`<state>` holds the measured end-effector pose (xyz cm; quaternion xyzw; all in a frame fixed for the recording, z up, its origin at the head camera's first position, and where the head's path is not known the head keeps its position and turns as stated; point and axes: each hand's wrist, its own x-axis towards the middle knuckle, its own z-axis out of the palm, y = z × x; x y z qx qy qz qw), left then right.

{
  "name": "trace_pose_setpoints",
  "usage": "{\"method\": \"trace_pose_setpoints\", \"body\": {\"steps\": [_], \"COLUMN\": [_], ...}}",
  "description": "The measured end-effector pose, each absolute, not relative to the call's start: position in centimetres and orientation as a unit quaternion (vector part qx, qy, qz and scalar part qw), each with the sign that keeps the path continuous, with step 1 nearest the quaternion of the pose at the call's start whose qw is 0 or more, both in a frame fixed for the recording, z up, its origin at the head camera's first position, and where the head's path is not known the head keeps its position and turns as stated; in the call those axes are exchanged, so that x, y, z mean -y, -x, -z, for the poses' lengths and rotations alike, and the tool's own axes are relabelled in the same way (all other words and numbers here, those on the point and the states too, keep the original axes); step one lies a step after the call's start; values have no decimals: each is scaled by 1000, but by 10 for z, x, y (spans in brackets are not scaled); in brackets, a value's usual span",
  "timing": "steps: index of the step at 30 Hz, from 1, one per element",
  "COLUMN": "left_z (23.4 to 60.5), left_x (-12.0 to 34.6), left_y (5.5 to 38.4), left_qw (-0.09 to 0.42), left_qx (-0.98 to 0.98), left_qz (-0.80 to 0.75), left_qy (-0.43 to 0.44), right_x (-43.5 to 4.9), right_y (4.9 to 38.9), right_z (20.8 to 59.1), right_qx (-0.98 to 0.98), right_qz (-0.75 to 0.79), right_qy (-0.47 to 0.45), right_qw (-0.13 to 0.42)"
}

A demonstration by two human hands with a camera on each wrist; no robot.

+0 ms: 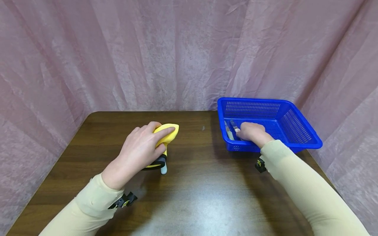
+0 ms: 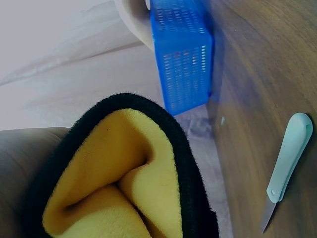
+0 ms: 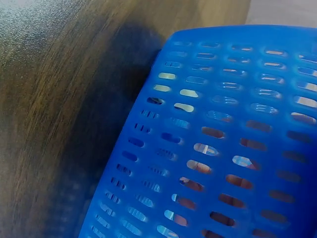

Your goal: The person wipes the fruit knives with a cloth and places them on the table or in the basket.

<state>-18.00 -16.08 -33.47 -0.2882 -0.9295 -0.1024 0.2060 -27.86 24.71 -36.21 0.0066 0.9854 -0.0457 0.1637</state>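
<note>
My left hand point(image 1: 138, 150) grips a bunched yellow cloth point(image 1: 169, 132) with black edging, raised over the table. The left wrist view looks into the folds of the cloth point(image 2: 114, 163). On the table beneath it lies a small knife with a pale green handle point(image 2: 290, 153), mostly covered by the cloth in the head view. My right hand point(image 1: 252, 131) reaches down inside the blue basket point(image 1: 307, 141), fingers curled at the pale handle of a knife point(image 1: 237, 129). Another knife point(image 1: 229, 133) lies left of it in the basket. From the right wrist, the basket wall point(image 3: 223, 39) hides most of that hand.
The blue basket stands at the right rear of the brown wooden table point(image 1: 195, 183). Pink curtains point(image 1: 177, 59) hang behind the table and along both sides.
</note>
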Motion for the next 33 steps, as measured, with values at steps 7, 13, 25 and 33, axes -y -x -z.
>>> {"method": "trace_pose_setpoints", "body": {"steps": [7,13,25,33], "left_z": [335,336,339,343], "left_x": [162,163,166,171], "left_y": [180,181,181,181], "left_qw": [203,198,193,193], "left_qx": [932,934,937,938], "left_qz": [97,94,97,96], "left_qy": [285,281,275,271], "right_x": [-247,-274,-311,-311], "right_y": [286,328,382,380], "right_z": [366,409,468,470], "right_qx": [-984,-983,-976,-976], "right_qz": [40,26,30,31], "right_qy": [-10,-9,9,24], "right_qw": [170,184,215,213]}}
